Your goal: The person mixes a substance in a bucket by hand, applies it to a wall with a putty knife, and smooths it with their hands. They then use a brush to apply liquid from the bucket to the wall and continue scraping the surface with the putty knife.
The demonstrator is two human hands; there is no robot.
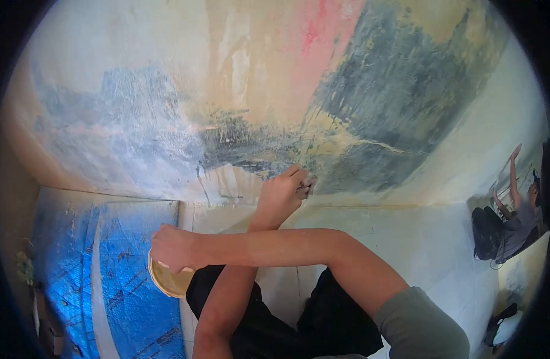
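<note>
My left hand [281, 191] is closed around a small grey, smeared object [306, 186], pressed at the foot of the painted wall [239, 137]. What this object is I cannot make out. Crossing over my left forearm, my right arm reaches to the left side. There my right hand [176, 248] grips the rim of a yellowish round container [167, 282], its fingers partly hidden. Dark grey and bluish patches cover the lower wall, with beige and pink areas between them.
Blue sheeting [137, 299] lies on the floor at the left, beside pale floor tiles [406, 239]. At the far right another person [517, 227] sits low with an arm raised to the wall. My dark-clothed legs [341, 317] are below my arms.
</note>
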